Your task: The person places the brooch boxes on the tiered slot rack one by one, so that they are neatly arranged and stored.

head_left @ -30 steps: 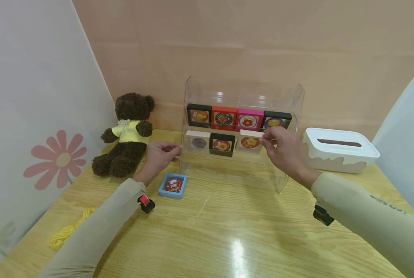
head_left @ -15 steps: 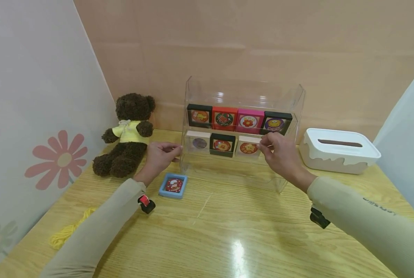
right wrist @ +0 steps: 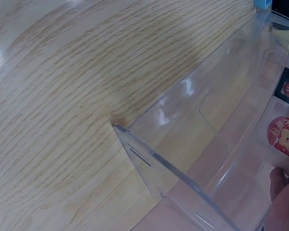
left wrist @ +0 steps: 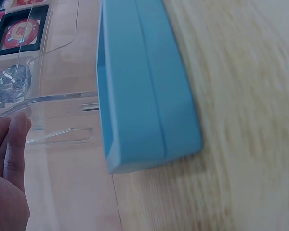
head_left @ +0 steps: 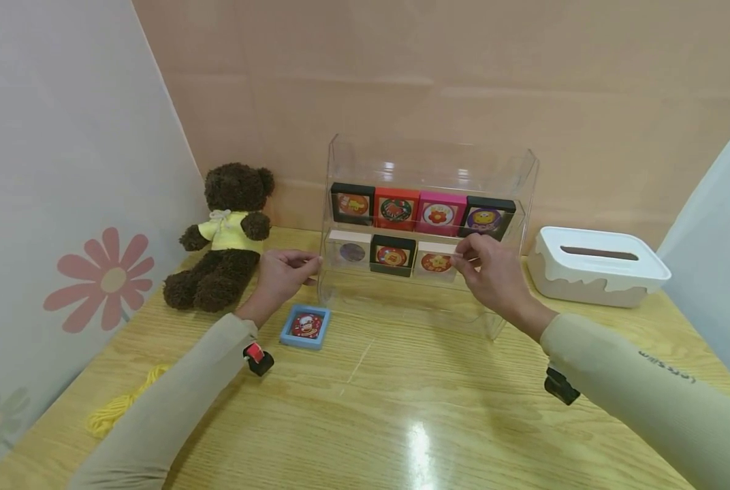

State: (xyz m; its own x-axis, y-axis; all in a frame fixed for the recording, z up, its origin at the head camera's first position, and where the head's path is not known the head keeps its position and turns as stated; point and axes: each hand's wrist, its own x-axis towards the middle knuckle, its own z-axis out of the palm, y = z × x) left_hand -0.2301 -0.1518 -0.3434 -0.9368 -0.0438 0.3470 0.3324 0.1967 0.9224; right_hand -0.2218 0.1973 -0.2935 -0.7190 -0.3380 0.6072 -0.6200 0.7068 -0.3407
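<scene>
A clear plastic display rack (head_left: 426, 177) with tiers stands on the wooden table. My left hand (head_left: 282, 272) pinches the rack's left edge between thumb and fingers. On the lower row, my right hand (head_left: 494, 269) pinches the right side of a white square frame with a red star badge (head_left: 436, 263). To its left sit a black frame (head_left: 392, 254) and another white frame (head_left: 348, 250) with a silvery round badge. The row above holds black, red (head_left: 396, 208) and pink (head_left: 441, 211) frames. In the right wrist view, fingers touch the star-badge frame (right wrist: 283, 135).
A light blue frame (head_left: 305, 327) lies on the table in front of the rack's left side. A brown teddy bear (head_left: 227, 238) sits at left, yellow yarn (head_left: 120, 408) lies near the left front. A white tissue box (head_left: 598, 265) stands right of the rack.
My right hand has moved left and slightly down with the white star-badge frame, bringing it up beside the black frame. The left hand has stayed on the rack's edge.
</scene>
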